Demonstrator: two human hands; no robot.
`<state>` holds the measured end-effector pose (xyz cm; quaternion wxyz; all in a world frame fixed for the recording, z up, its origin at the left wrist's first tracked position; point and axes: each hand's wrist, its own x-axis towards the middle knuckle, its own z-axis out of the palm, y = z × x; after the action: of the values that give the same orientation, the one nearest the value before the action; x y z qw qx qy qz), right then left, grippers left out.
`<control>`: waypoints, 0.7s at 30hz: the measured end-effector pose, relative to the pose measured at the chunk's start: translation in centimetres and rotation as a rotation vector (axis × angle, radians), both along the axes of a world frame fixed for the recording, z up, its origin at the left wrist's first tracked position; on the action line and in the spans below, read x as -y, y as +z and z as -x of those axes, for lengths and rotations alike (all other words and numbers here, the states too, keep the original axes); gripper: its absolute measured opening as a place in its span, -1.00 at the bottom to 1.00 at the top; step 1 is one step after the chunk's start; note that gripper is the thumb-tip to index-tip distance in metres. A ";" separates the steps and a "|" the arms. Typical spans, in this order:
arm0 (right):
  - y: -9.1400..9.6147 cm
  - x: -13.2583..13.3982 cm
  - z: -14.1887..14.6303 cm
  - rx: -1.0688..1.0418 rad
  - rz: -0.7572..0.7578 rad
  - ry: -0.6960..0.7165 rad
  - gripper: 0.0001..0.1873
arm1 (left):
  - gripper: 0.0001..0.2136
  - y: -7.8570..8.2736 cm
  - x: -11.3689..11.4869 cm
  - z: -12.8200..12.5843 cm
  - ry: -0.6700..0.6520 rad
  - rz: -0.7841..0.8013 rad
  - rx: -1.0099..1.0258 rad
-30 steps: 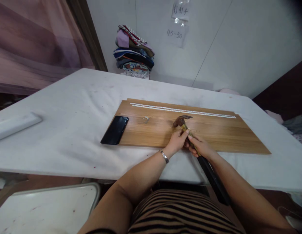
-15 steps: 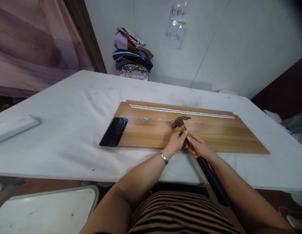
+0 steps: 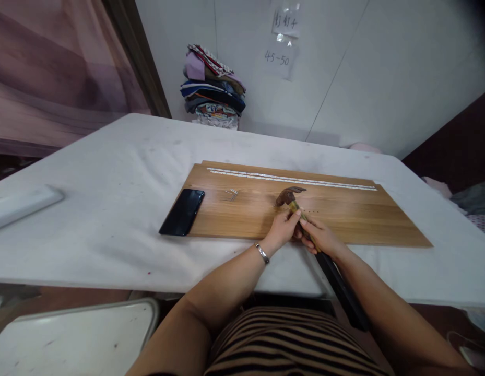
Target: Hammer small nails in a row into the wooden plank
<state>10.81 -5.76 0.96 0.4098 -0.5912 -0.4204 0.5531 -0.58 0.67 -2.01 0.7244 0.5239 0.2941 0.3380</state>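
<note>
A long wooden board (image 3: pixel 355 219) lies on the white table (image 3: pixel 109 198). My right hand (image 3: pixel 322 236) is closed around the neck of a hammer (image 3: pixel 291 197); its rusty head rests on the board and its dark handle runs back under my forearm. My left hand (image 3: pixel 283 227) sits beside it, fingers pinched together just below the hammer head; what they hold is too small to make out. A row of tiny nail heads (image 3: pixel 313 211) shows in the board right of the hammer. Loose nails (image 3: pixel 231 195) lie to the left.
A black phone (image 3: pixel 182 211) lies on the board's left end. A white measuring strip (image 3: pixel 293 178) runs along the board's far edge. A white bar (image 3: pixel 21 204) sits at the table's left. Folded clothes (image 3: pixel 213 86) are stacked against the far wall. A white chair (image 3: pixel 70 334) stands near left.
The view shifted slightly between the oldest frame and the middle one. Both hands and the hammer stay in the same place on the board.
</note>
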 end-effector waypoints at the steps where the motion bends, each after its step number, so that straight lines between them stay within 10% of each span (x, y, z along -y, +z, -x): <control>1: 0.0 0.0 0.0 -0.002 0.002 0.001 -0.59 | -0.60 0.0 0.0 0.0 0.000 0.001 -0.003; 21: -0.2 0.0 -0.1 -0.018 0.008 -0.001 -0.60 | -0.61 0.2 0.0 0.1 -0.005 0.009 -0.007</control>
<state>10.90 -5.79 0.79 0.4114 -0.5880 -0.4142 0.5598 -0.70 0.63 -1.84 0.7266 0.5225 0.2969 0.3330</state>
